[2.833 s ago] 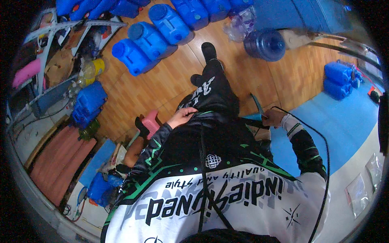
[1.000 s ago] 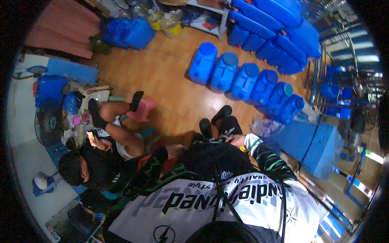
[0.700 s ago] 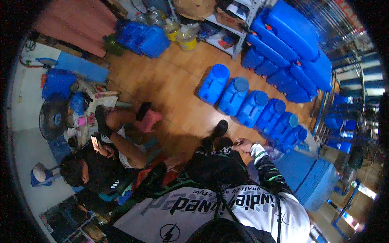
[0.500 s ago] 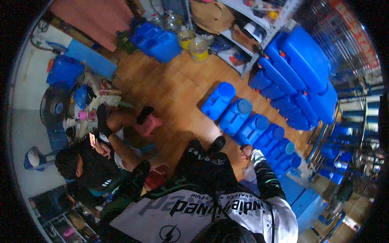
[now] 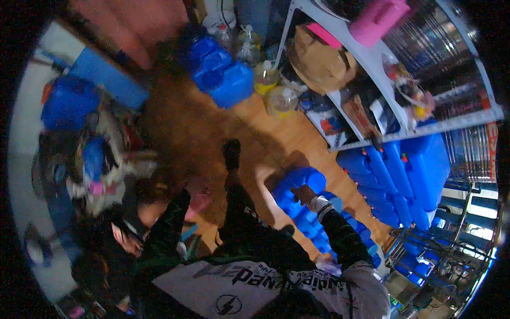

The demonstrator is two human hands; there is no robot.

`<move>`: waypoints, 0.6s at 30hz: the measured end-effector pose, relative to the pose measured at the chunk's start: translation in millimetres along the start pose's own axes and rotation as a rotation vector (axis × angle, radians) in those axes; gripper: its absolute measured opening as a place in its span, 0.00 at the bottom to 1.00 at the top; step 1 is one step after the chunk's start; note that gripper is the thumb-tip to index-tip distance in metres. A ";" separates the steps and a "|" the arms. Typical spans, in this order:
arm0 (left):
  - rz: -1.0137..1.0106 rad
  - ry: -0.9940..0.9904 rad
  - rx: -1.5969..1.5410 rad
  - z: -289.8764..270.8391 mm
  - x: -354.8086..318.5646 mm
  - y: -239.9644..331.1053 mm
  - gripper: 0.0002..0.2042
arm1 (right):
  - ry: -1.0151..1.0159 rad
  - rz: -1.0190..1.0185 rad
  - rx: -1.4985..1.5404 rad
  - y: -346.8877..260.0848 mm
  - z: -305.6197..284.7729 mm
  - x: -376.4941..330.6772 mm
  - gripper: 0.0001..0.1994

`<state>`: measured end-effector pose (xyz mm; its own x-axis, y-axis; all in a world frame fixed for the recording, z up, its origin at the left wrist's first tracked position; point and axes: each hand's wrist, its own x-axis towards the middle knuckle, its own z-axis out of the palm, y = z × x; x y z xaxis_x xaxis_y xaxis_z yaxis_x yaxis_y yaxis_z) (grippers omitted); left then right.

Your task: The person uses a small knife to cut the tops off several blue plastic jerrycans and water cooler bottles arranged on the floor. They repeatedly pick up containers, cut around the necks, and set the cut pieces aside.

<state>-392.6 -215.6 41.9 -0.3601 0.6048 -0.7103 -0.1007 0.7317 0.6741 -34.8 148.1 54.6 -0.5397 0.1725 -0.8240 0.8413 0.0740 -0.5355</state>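
My right hand [image 5: 304,195] reaches over the front blue jug [image 5: 300,181] of a row standing on the floor. Its fingers look loosely spread and nothing shows in them, though the picture is blurred; whether it touches the jug I cannot tell. More blue jugs [image 5: 320,240] run back from there beneath my right forearm. My left arm [image 5: 169,226] hangs in its dark sleeve, ending beside a pink stool [image 5: 200,198]. The left hand's fingers are lost in shadow and blur there.
A metal shelf [image 5: 414,129] juts in at the upper right. Large blue containers [image 5: 396,181] are stacked below it. Other blue jugs [image 5: 234,85] and clear bottles with yellow bases [image 5: 281,101] stand ahead. A seated person [image 5: 125,239] is close on my left.
I have stepped forward, and the shelf and row of jugs appear nearer. My right hand has moved from beside the row to above its front jug. The seated person is now farther back.
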 end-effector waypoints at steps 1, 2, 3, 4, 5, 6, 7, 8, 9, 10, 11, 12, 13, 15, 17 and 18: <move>0.008 0.016 0.023 -37.7 43.9 7.3 0.23 | 0.047 0.060 -0.033 -19.9 0.8 35.6 0.14; 0.023 0.038 0.064 -77.9 89.6 16.9 0.24 | 0.073 -0.152 -0.165 -43.7 -0.7 80.2 0.11; 0.027 0.062 0.096 -110.1 132.4 23.5 0.24 | 0.081 -0.258 -0.304 -66.4 -2.1 128.0 0.08; 0.034 0.085 0.130 -141.3 173.6 28.6 0.24 | 0.132 -0.573 -0.572 -90.7 -3.7 178.2 0.08; 0.055 0.130 0.187 -169.5 219.2 38.3 0.25 | 0.302 -0.954 -0.902 -117.5 -5.1 225.3 0.10; 0.079 0.190 0.244 -195.1 262.0 47.6 0.25 | 0.161 -0.597 -0.703 -145.2 -14.3 267.6 0.12; 0.096 0.241 0.304 -219.7 304.5 57.4 0.26 | 0.081 -0.155 -0.584 -177.2 -23.3 309.9 0.15; 0.122 0.300 0.363 -243.9 348.1 68.1 0.26 | 0.129 -0.401 -0.729 -206.3 -37.0 343.2 0.16; 0.155 0.378 0.427 -266.8 393.0 83.0 0.26 | 0.194 -0.381 -0.740 -247.8 -44.9 384.7 0.16; 0.183 0.454 0.482 -287.3 435.3 98.1 0.27 | 0.274 -0.386 -0.767 -288.4 -53.5 421.6 0.17; 0.213 0.534 0.551 -303.4 471.1 111.5 0.27 | 0.318 -0.342 -0.835 -325.0 -66.1 448.7 0.16; 0.242 0.629 0.617 -317.6 504.3 125.4 0.28 | 0.302 -0.326 -0.919 -369.5 -76.5 483.3 0.19; 0.263 0.712 0.677 -330.4 532.0 138.0 0.28 | 0.553 -0.440 -0.752 -401.9 -83.0 503.3 0.17; 0.296 0.776 0.779 -350.5 578.6 160.2 0.29 | 0.708 -0.473 -0.735 -454.4 -94.1 539.5 0.15; 0.289 0.713 0.876 -368.1 612.4 178.4 0.30 | 0.527 -0.435 -0.784 -492.4 -107.1 570.1 0.15; 0.371 0.683 0.880 -374.7 625.5 184.1 0.31 | 0.527 -0.440 -0.779 -499.7 -106.8 578.9 0.14</move>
<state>-983.9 179.6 -202.4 -0.6825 0.7282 -0.0632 0.6945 0.6730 0.2545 -764.3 315.8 -135.1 -0.8797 0.3703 -0.2983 0.4613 0.8165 -0.3470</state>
